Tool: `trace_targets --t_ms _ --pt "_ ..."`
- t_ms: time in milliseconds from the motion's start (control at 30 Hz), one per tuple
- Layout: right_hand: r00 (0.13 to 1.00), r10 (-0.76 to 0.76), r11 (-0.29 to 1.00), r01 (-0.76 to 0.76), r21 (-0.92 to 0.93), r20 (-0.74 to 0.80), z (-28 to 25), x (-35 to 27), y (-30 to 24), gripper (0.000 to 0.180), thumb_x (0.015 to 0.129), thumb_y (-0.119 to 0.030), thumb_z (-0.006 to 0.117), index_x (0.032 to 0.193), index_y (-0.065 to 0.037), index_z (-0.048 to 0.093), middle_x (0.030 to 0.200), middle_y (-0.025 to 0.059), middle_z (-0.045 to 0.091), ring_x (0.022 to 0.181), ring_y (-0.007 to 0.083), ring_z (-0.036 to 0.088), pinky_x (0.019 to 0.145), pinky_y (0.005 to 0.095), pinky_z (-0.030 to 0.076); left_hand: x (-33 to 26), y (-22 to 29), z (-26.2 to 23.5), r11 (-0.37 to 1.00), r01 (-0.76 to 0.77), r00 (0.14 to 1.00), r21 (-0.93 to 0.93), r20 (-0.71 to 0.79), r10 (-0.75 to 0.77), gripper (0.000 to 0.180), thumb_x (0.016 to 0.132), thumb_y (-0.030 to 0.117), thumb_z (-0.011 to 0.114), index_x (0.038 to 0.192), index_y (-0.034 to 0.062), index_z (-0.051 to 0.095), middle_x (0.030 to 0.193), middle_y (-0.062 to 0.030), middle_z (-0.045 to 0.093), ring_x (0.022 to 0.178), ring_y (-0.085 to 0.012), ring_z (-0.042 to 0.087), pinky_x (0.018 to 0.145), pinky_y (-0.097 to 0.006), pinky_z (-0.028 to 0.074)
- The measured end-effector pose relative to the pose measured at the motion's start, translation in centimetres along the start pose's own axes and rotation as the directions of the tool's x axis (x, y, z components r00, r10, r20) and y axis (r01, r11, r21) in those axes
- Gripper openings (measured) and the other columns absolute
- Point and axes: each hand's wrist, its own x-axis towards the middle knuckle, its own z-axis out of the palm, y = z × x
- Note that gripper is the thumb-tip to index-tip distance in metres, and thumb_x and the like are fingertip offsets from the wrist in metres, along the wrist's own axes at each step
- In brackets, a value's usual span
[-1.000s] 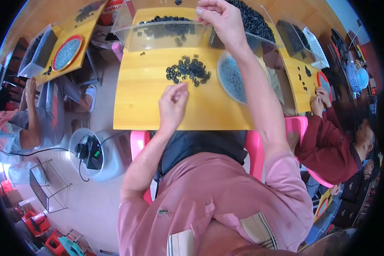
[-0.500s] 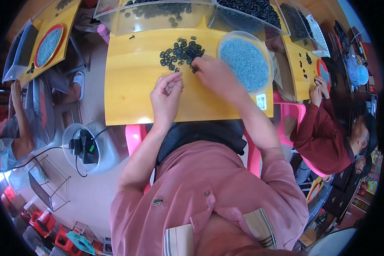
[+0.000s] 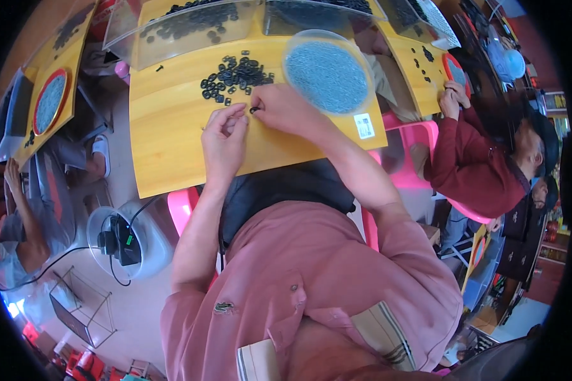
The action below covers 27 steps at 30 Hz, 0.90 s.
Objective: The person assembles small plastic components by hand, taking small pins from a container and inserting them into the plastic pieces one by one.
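My right hand (image 3: 285,109) pinches a small black piece (image 3: 255,110) between thumb and fingertips, just above the yellow table. Close by on its left, my left hand (image 3: 225,141) is closed with its fingers curled; whatever it may hold is hidden. The two sets of fingertips are almost touching. Just beyond them lies a loose pile of small black oval pieces (image 3: 241,72), some with visible holes. To the right of the pile, a round clear tray (image 3: 367,63) holds a heap of thin silvery-blue metal pieces (image 3: 327,73).
Clear bins (image 3: 171,39) of black parts line the table's (image 3: 165,136) far edge. A white label (image 3: 364,126) sits near its right corner. A bucket (image 3: 95,219) with a black adapter stands on the floor at left. Other people work at tables (image 3: 429,89) on both sides.
My right hand has drawn back from the pile toward my left hand, with a black piece in its fingertips. The whole view has shifted, so the table sits further left and up.
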Motion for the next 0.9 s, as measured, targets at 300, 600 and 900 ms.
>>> trace_targets --t_ms 300,600,900 --pt "0.937 -0.087 0.975 0.149 0.163 -0.338 2.1 -2.5 0.8 0.019 0.075 -0.012 0.072 0.088 -0.001 0.064 0.083 0.0125 0.066 0.07 0.0293 0.065 0.066 0.0387 0.052 -0.1 1.2 1.2 0.994 0.04 0.997 0.104 0.059 -0.046 0.03 0.091 0.004 0.065 0.119 -0.0058 0.06 0.103 -0.0106 0.069 0.086 -0.0113 0.065 0.078 -0.024 0.052" --pt "0.837 -0.282 0.92 0.375 0.116 -0.47 1.8 -4.4 -0.1 0.013 0.079 -0.007 0.07 0.09 -0.002 0.064 0.086 0.0102 0.065 0.073 0.0278 0.065 0.064 0.0352 0.053 0.2 1.3 0.5 0.933 0.234 0.968 -0.272 0.159 -0.196 0.019 0.089 -0.001 0.067 0.107 -0.0063 0.066 0.098 -0.0105 0.07 0.085 -0.0134 0.067 0.079 -0.025 0.055" --pt "0.919 -0.077 0.996 0.052 -0.075 -0.388 -6.5 -2.6 2.5 0.011 0.084 -0.012 0.063 0.088 -0.004 0.069 0.086 0.0135 0.068 0.086 0.0324 0.066 0.075 0.0396 0.053 0.2 0.9 0.2 0.978 0.038 0.987 0.204 0.143 -0.068 0.016 0.085 0.003 0.071 0.1 -0.0019 0.071 0.089 -0.0075 0.07 0.073 -0.0108 0.063 0.068 -0.023 0.049"
